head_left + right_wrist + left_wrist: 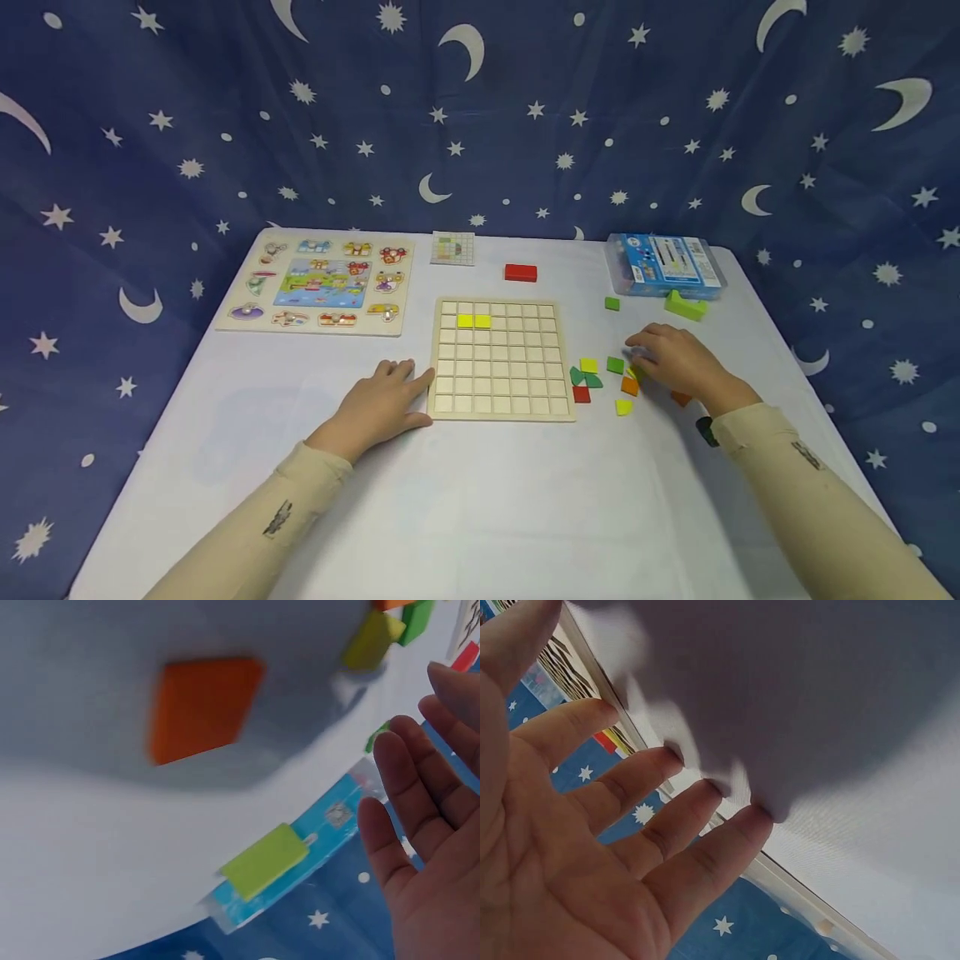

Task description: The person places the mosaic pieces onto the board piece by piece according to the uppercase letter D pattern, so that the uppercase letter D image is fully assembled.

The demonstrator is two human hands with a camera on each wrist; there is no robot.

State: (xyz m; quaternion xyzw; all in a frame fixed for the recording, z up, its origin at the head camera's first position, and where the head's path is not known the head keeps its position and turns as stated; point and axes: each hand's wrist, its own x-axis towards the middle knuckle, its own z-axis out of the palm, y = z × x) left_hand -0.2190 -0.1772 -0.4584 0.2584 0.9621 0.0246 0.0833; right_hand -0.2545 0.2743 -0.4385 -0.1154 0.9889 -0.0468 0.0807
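Note:
A wooden grid board (498, 360) lies mid-table, with two yellow square tiles (474, 322) side by side in its upper left cells. At the board's left edge my left hand (378, 408) rests with fingers spread, its index finger and thumb reaching the frame. In the left wrist view its fingertips (759, 816) meet the white cloth. My right hand (678, 365) hovers over small tiles right of the board, its fingers loosely bent with nothing between them. Near it lie a green tile (615, 365), an orange tile (629, 386) and a yellow piece partly hidden by the fingers.
Right of the board are a red tile (581, 394) and dark green pieces (593, 381). Farther back stand a blue-labelled plastic box (663, 265), a light green block (686, 306), a red block (521, 272) and a pattern card (453, 248). A picture puzzle (315, 321) lies back left.

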